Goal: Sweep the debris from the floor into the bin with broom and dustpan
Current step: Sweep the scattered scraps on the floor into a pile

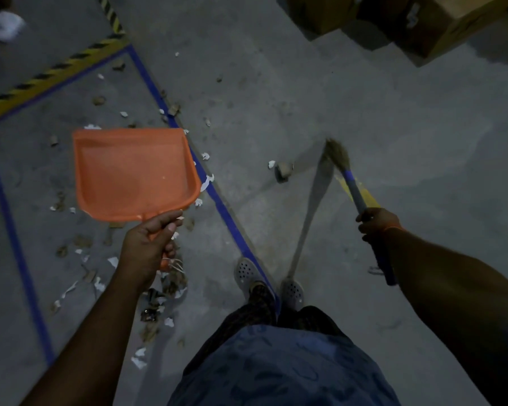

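Head view, looking straight down at a dim grey concrete floor (pixel 320 92). Fingers of the left hand (pixel 150 243) are curled round the short handle of a flat orange plastic dustpan (pixel 132 171), thumb lying along the top where the handle meets the tray. The pan is held above the floor, its open lip pointing to the far side, and its inside shows only a pale speck or two. Fingers of the right hand (pixel 377 222) are wrapped tight round the blue-and-yellow handle of a short broom (pixel 354 189); the handle runs from near the forearm out to tan bristles at the far end, blurred, low over the floor to the right of the pan.

Scattered debris (pixel 170 285), torn white paper bits and brown cardboard scraps, lies thickest under and near the left forearm, with more strewn around the pan and along a blue tape line (pixel 226 212) that crosses the floor diagonally. One small crumpled brown cardboard lump (pixel 284 170) sits with a white scrap just left of the broom's bristles. Two grey perforated clogs (pixel 248 273) stand at the near end of the tape line. Yellow-and-black hazard tape (pixel 56 71) runs across the far left; brown cardboard boxes (pixel 440 22) stand at the far right.
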### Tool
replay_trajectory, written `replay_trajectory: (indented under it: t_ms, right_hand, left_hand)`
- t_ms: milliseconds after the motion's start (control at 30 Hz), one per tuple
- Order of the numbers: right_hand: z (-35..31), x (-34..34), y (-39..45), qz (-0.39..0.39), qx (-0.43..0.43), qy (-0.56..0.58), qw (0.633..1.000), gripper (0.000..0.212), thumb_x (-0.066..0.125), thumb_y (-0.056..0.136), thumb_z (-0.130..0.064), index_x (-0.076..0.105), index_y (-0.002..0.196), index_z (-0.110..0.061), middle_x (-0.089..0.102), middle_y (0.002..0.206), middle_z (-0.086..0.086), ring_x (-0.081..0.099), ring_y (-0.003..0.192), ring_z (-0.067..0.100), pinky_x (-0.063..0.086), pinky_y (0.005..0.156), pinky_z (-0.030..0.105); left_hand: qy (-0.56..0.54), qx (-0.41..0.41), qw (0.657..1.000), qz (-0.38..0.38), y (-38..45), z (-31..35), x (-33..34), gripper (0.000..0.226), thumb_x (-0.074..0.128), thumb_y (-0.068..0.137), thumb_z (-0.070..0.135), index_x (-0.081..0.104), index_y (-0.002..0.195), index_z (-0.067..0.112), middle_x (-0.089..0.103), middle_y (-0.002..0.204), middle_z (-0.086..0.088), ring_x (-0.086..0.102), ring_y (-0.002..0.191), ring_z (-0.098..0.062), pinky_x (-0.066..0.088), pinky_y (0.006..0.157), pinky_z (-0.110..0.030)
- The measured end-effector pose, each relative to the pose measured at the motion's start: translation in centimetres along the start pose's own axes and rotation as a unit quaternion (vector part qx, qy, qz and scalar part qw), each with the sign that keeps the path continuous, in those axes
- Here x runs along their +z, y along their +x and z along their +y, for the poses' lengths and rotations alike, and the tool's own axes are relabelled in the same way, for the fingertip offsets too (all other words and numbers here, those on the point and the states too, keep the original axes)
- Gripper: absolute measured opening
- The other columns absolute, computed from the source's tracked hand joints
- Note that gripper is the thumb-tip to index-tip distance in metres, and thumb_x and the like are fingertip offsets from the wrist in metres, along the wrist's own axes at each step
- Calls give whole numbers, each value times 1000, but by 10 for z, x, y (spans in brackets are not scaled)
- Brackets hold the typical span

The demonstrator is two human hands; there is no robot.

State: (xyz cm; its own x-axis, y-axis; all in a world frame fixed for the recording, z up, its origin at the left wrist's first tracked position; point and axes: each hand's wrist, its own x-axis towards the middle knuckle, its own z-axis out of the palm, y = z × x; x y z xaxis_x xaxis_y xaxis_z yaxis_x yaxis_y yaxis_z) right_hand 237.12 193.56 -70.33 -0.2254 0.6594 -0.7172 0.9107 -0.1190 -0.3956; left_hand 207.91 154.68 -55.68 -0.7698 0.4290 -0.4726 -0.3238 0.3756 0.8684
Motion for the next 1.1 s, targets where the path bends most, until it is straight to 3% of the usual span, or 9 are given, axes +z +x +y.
replay_trajectory:
  t_ms: [133, 267, 433, 567, 700, 867, 1100]
  right_hand:
    - [-20, -4, 13, -46, 14, -42, 998, 27, 67, 77, 11, 70, 101, 1, 59, 99, 18, 61, 72, 32, 59, 61, 41]
    - [-33, 31, 1, -99, -25, -133, 986, 24, 71, 74, 7, 72, 89, -11, 63, 103, 15, 66, 79, 32, 60, 62, 40]
    - [-58, 98, -25, -166, -103, -206, 959, 22, 71, 75, -1, 68, 86, -20, 67, 101, 9, 67, 74, 22, 55, 48, 22]
    - [-88, 142, -38, -229, -150, -231, 934, 23, 69, 75, -1, 71, 86, -21, 66, 98, 6, 64, 69, 16, 48, 41, 16]
    - [-111, 164, -46, -267, -206, -255, 906, 26, 66, 74, 1, 74, 85, -21, 69, 96, 6, 64, 65, 16, 54, 49, 24]
    - [-113, 164, -45, -257, -225, -227, 912, 26, 63, 78, 0, 74, 90, -20, 66, 92, 2, 62, 61, 13, 52, 48, 20]
    - [-102, 117, -21, -129, -178, -178, 959, 23, 65, 79, 0, 71, 86, -21, 65, 85, 5, 66, 63, 19, 53, 49, 23]
  left_hand:
    - [-8, 9, 1000, -11, 13, 4, -4, 29, 54, 101, 5, 71, 115, 23, 71, 99, 2, 43, 51, -8, 39, 46, -21]
    - [-19, 7, 1000, -5, 20, 2, -6, 29, 55, 101, 6, 72, 116, 23, 70, 106, -3, 43, 52, -9, 40, 47, -22]
    - [-26, -9, 999, 22, 19, -1, -6, 27, 54, 101, 6, 68, 122, 16, 70, 108, -4, 43, 49, -5, 36, 41, -16]
    - [-34, -16, 999, 31, 17, -2, -14, 27, 55, 101, 7, 71, 117, 22, 71, 106, 0, 44, 49, -6, 34, 40, -15]
    - [-41, -24, 998, 52, 20, -3, -24, 27, 55, 101, 8, 70, 120, 21, 72, 100, 4, 44, 48, -7, 31, 41, -15]
    - [-47, -22, 996, 71, 25, -7, -38, 28, 55, 101, 10, 68, 124, 17, 72, 103, 2, 44, 49, -8, 29, 42, -17]
    - [-58, -27, 995, 73, 32, -8, -42, 27, 57, 100, 11, 71, 121, 21, 73, 102, 5, 45, 50, -7, 32, 43, -17]
